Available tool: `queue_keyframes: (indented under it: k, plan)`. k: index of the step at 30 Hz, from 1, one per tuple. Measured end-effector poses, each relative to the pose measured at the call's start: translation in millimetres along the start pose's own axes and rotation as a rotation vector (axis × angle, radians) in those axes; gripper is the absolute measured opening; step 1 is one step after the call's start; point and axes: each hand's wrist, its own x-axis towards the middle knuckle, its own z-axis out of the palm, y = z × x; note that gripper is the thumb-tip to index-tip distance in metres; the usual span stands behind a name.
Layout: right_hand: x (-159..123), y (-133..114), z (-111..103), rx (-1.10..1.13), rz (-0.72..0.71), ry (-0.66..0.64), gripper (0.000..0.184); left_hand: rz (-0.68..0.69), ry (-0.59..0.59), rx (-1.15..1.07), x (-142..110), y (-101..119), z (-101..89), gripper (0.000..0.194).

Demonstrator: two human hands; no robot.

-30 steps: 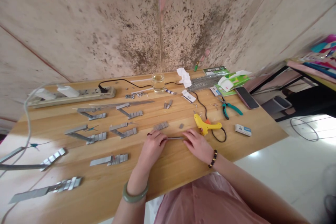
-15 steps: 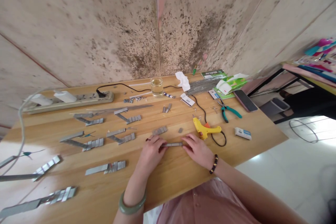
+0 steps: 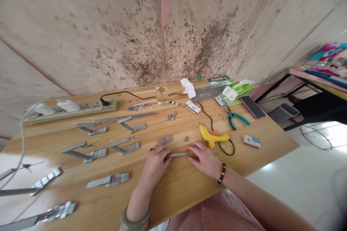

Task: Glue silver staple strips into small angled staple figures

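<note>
A thin grey segmented strip (image 3: 178, 154) lies crosswise at the front middle of the table. My left hand (image 3: 157, 159) pinches its left end between thumb and fingers. At the other end, the thumb and fingers of my right hand (image 3: 202, 156) close on the strip. Just beyond the hands lie a grey row of joined flat pieces (image 3: 165, 139) and one small loose grey piece (image 3: 186, 139). The yellow hot glue gun (image 3: 213, 137) rests right of these, close to my right hand. What the strip's pieces are made of I cannot tell.
Several bent grey strip assemblies (image 3: 97, 154) cover the table's left side. A power strip (image 3: 81, 110) and a glass of liquid (image 3: 162, 95) stand at the back. Teal-handled pliers (image 3: 238, 118), a phone (image 3: 253, 107) and a small box (image 3: 251, 141) lie on the right.
The whole view has shifted slightly, so the table sits a little lower in the picture. Both hands stay at the two ends of the strip, with only slight finger movement.
</note>
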Motion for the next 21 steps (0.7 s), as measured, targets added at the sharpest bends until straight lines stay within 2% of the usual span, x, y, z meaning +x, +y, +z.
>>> queue_keyframes:
  k: [5, 11, 21]
  plan:
    - [1, -2, -2, -0.009, 0.013, -0.015, 0.041, -0.006, -0.014, 0.008, 0, 1, 0.3, 0.005]
    - [3, -8, -4, -0.102, -0.002, -0.046, 0.04, -0.014, -0.025, -0.012, 0, 5, -3.0, 0.003]
    - [19, -23, -1, -0.245, -0.16, -0.047, 0.031, -0.031, -0.039, -0.11, -1, 7, -3.9, 0.015]
